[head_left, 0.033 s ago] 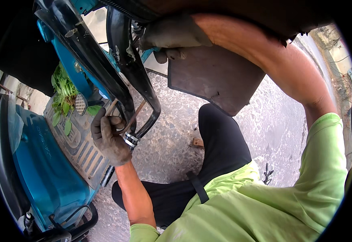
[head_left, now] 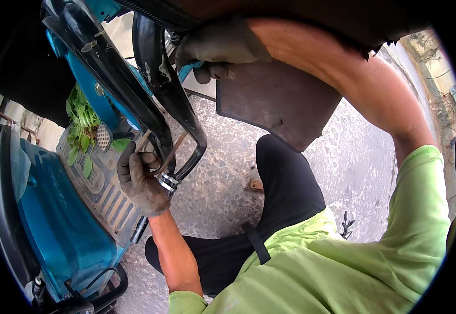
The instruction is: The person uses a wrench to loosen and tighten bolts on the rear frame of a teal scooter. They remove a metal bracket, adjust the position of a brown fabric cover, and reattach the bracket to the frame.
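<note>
My left hand (head_left: 145, 183), in a dirty grey glove, is closed around a thin brown bent metal rod (head_left: 173, 153). The rod passes beside the black tubular guard (head_left: 183, 112) of a blue scooter. A silver clamp (head_left: 168, 182) circles the guard's lower end, close to that hand's fingers. My right hand (head_left: 222, 44), gloved too, reaches in at the top beside the upper guard tube. Its fingers are curled at a small turquoise piece (head_left: 190, 69); what they grip is mostly hidden. Below it hangs a grey-brown flap (head_left: 280, 99).
Leafy greens (head_left: 84, 120) lie on the scooter's ribbed footboard (head_left: 105, 178). The blue seat body (head_left: 60, 214) stands at the left. On the rough concrete floor (head_left: 222, 204) lies a small brown block (head_left: 255, 184), near my bent knee.
My right hand has shifted slightly left, and more of the turquoise piece shows at its fingers. The guard tubes have moved slightly left. My left hand keeps its hold on the rod.
</note>
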Available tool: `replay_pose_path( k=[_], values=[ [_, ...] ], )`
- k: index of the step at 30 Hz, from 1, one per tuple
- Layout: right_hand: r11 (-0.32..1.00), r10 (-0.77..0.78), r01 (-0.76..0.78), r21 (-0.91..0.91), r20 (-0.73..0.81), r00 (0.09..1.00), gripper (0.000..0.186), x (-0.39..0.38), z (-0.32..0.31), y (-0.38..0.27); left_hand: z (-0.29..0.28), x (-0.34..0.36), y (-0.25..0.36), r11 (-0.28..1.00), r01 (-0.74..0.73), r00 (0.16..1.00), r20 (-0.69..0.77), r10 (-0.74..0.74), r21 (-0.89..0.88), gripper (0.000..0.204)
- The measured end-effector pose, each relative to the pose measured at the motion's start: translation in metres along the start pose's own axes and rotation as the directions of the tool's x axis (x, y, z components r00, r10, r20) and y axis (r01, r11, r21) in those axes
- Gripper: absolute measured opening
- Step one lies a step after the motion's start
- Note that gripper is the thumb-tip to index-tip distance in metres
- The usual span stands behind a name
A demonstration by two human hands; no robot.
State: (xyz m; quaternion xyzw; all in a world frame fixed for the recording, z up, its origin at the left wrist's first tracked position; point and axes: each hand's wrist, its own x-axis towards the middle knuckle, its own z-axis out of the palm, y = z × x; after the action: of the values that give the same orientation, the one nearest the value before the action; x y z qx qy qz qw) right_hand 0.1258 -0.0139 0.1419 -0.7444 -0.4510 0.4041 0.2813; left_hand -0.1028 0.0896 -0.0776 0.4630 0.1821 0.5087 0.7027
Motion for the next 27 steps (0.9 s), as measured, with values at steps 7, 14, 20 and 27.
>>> replay_pose_path(
  k=[7,14,20,27],
  values=[
    [0.908,0.225,-0.112,0.403,-0.245,0.943,0.026,-0.017,0.019,-0.003,-0.004,-0.001,0.000,0.999,-0.025,1.000,0.017,0.024,0.030,0.027],
    [0.971,-0.039,0.134,0.196,-0.426,0.904,0.023,-0.024,0.033,0.019,0.001,-0.001,0.002,1.000,-0.008,1.000,-0.018,0.008,0.031,0.027],
    [0.954,-0.097,0.154,0.256,-0.221,0.971,0.031,-0.031,0.041,0.014,-0.005,0.001,0.002,0.999,-0.033,0.999,-0.014,0.034,0.037,0.027],
    [0.928,-0.083,0.202,0.315,-0.354,0.932,0.030,-0.013,0.037,0.038,0.000,0.001,-0.001,0.998,-0.029,1.000,0.000,0.029,0.054,0.028]
  ],
)
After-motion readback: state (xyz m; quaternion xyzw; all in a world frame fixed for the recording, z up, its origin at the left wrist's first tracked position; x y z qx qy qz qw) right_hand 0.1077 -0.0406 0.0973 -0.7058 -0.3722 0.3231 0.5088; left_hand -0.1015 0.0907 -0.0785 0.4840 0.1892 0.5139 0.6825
